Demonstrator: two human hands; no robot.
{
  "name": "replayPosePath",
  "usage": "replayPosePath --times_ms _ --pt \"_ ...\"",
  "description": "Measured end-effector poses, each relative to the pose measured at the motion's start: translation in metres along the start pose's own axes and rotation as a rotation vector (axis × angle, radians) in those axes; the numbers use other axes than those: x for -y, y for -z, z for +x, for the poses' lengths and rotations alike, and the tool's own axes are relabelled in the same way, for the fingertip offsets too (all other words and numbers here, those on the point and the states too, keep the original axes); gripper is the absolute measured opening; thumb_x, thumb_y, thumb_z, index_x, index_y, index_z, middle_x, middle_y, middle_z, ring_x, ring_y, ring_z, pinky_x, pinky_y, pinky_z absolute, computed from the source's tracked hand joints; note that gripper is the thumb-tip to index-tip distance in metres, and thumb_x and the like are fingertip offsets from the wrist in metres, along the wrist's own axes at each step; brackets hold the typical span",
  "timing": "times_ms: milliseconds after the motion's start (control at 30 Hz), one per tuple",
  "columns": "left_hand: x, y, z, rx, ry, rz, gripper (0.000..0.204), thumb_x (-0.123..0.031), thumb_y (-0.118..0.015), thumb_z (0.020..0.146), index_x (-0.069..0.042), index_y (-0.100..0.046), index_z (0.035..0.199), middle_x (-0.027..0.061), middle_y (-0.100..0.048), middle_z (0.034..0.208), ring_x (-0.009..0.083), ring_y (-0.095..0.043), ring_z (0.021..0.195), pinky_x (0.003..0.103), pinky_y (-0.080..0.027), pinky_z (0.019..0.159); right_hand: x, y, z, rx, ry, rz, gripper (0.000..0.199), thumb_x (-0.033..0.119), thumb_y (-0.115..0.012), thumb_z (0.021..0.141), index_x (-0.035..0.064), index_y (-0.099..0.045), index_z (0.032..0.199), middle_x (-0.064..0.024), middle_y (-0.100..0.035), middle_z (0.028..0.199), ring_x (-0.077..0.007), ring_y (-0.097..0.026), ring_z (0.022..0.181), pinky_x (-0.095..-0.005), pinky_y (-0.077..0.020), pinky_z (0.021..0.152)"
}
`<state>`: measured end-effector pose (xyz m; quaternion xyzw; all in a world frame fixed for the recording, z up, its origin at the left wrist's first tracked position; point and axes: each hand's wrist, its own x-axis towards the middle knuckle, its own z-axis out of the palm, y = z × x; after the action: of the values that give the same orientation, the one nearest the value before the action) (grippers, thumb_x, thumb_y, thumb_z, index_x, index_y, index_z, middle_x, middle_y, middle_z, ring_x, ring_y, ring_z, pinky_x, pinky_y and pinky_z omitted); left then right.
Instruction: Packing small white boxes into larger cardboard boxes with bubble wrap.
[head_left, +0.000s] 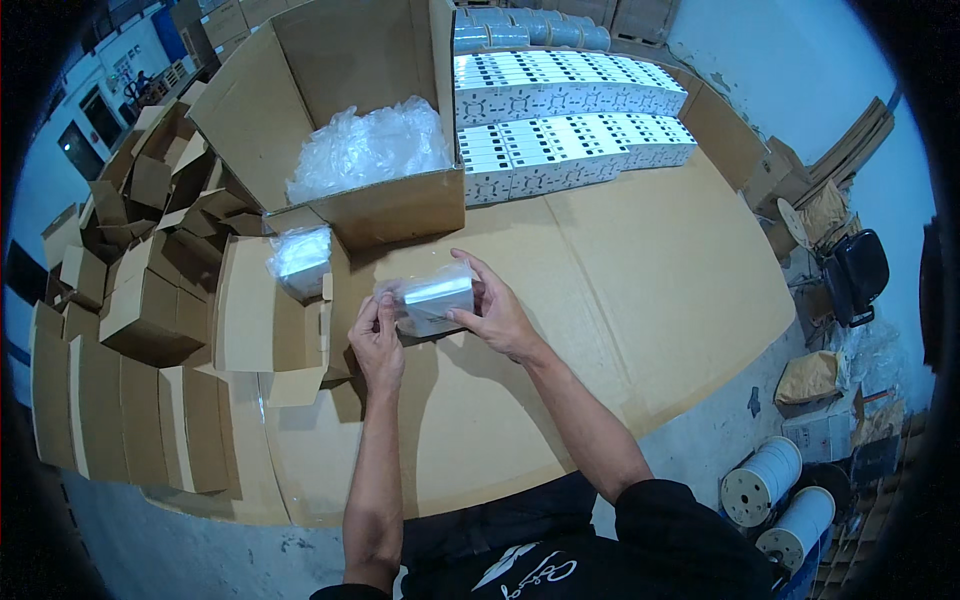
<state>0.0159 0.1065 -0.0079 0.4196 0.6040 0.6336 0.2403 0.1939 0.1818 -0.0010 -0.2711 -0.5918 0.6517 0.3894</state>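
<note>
Over the cardboard-covered table I hold a small white box [438, 296] wrapped in a clear plastic bag. My right hand [492, 312] is closed around its right end, thumb in front and fingers behind. At the other end, my left hand [376, 345] pinches the loose plastic between thumb and fingers. Just left of my hands stands an open brown carton [250, 330] with its flaps spread. Another plastic-wrapped box [303, 258] rests in its far part. Behind it, a large open carton [390, 213] contains a heap of clear plastic bags [375, 150].
Stacked rows of white boxes [560, 150] fill the far side of the table [650, 290]. Many brown cartons [155, 310] crowd the left. Cable spools [762, 478] and a dark chair [855, 275] stand on the floor at right.
</note>
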Motion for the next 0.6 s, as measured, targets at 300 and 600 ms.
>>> replayPosePath --times_ms 300,600 --pt "-0.001 -0.003 0.000 0.208 0.110 -0.272 0.042 -0.015 -0.079 0.091 -0.003 -0.066 0.130 0.0053 -0.067 0.114 0.0135 -0.061 0.108 0.030 -0.050 0.093 0.006 0.001 -0.003 0.047 -0.026 0.000 0.062 -0.005 -0.069 0.091 0.0039 -0.047 0.148 -0.0090 -0.065 0.124 -0.0162 -0.063 0.111 -0.0326 -0.0526 0.096" --pt "0.012 0.003 0.005 0.266 0.124 -0.274 0.020 -0.009 -0.077 0.092 -0.003 -0.074 0.110 0.0042 -0.072 0.110 0.0111 -0.063 0.097 0.027 -0.051 0.086 -0.010 0.008 0.000 0.050 0.012 0.016 0.029 0.000 -0.068 0.095 -0.0019 -0.065 0.123 -0.0050 -0.069 0.114 -0.0119 -0.064 0.104 -0.0297 -0.0530 0.093"
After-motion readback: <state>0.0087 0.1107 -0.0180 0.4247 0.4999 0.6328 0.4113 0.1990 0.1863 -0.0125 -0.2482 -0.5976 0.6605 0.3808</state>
